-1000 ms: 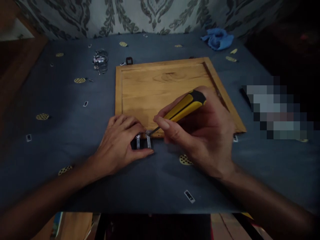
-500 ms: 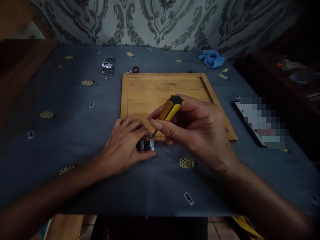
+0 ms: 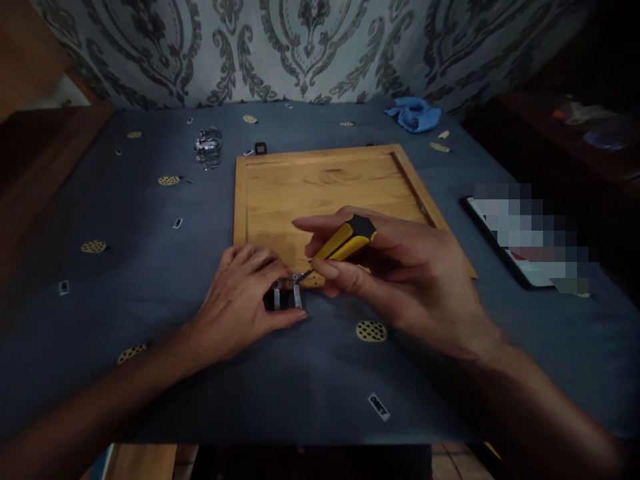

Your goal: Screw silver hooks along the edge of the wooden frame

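Observation:
A yellow and black screwdriver (image 3: 345,241) is gripped in my right hand (image 3: 410,280), its handle leaning to the right. Its thin shaft points down-left at a small metal hinge (image 3: 297,293) on the near edge of a framed wooden panel (image 3: 320,183). My left hand (image 3: 245,287) is closed around the hinge, with the thumb below it and the other fingers resting on the panel's near left corner. Whether the screwdriver's tip sits in a screw is too small to tell.
Several metal fittings (image 3: 209,147) lie in a pile at the back left. A blue cloth (image 3: 414,115) is at the back right. A phone (image 3: 520,253), partly blurred, rests right of the panel. Behind the table hangs a patterned curtain (image 3: 300,47).
The screwdriver's handle has tilted further right and lower, and my right hand has turned with it. My left hand keeps its hold on the hinge. The whole view has shifted slightly.

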`<state>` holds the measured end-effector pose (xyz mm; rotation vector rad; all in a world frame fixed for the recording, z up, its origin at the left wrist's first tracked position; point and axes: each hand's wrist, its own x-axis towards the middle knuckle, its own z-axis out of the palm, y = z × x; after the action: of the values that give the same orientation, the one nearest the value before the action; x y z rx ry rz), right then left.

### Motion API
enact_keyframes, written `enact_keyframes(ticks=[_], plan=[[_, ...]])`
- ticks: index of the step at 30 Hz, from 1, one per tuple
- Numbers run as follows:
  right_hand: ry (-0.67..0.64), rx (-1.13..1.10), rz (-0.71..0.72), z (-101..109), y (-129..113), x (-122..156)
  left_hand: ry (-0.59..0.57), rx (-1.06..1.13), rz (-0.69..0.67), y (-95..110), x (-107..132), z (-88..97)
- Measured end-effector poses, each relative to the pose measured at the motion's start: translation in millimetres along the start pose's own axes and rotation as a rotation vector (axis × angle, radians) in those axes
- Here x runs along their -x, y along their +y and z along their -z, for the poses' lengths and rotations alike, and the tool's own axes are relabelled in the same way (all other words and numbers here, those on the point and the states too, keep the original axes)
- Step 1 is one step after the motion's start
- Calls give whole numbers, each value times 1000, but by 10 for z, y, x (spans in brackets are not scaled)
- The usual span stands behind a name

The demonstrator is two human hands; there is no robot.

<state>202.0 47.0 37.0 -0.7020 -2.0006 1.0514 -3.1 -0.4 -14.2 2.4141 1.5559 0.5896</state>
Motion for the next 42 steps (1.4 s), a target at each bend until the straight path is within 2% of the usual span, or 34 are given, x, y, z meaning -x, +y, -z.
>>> enact_keyframes(ticks=[6, 15, 19, 23, 25, 30, 34, 36, 40, 42], plan=[[19, -30, -33, 13, -5, -21, -29, -11, 16, 13, -5, 4], [88, -207, -100, -126, -2, -91, -7, 36, 11, 2, 7, -14], [6, -156, -79, -102, -32, -173, 11, 40, 6, -7, 17, -18], [-190, -256, -103, 28, -71, -195, 17, 29, -2, -18, 16, -25], [-215, -295, -98, 70, -71, -196, 31, 19, -13, -20, 10, -26], [-72, -152, 6, -10, -36, -228, 31, 9, -23, -16, 3, -13], [19, -116, 1, -117, -54, -220, 26, 1, -12, -22, 9, -17], [121, -127, 8, -124, -87, -191, 31, 2, -12, -28, 9, -24], [421, -101, 23, -64, -126, -134, 23, -1, -34, -30, 3, -17], [473, -132, 24, -38, -107, -116, 21, -2, -34, -24, -1, -7]])
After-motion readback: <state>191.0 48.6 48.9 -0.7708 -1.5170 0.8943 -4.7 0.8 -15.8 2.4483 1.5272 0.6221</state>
